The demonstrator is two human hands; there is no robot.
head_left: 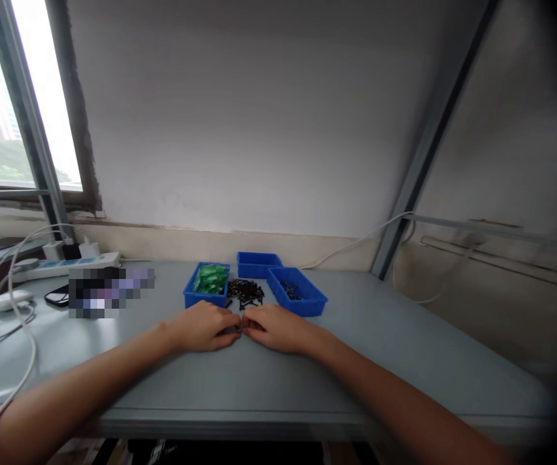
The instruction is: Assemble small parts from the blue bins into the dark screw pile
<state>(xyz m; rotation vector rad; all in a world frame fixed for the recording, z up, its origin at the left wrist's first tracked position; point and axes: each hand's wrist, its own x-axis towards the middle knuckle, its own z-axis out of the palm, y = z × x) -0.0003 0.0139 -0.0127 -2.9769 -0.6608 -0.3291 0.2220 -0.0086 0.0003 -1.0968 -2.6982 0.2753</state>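
My left hand (207,326) and my right hand (278,328) meet fingertip to fingertip just above the table. Both are closed in a pinch around a tiny dark metallic piece (239,329), mostly hidden by the fingers and too small to name. Behind them lies a loose pile of black screws (247,292). To the left of the pile, a blue bin (204,301) holds green plastic packets (211,279). On the right, near my right hand, another blue bin (311,307) has some dark screws (291,290) inside.
A third blue bin (259,265) stands at the back near the wall. On the left are a white power strip (72,263), a white cable (31,349) crossing over my left forearm, a black phone-like object (57,296) and a blurred-out item. A metal post (433,139) rises at right.
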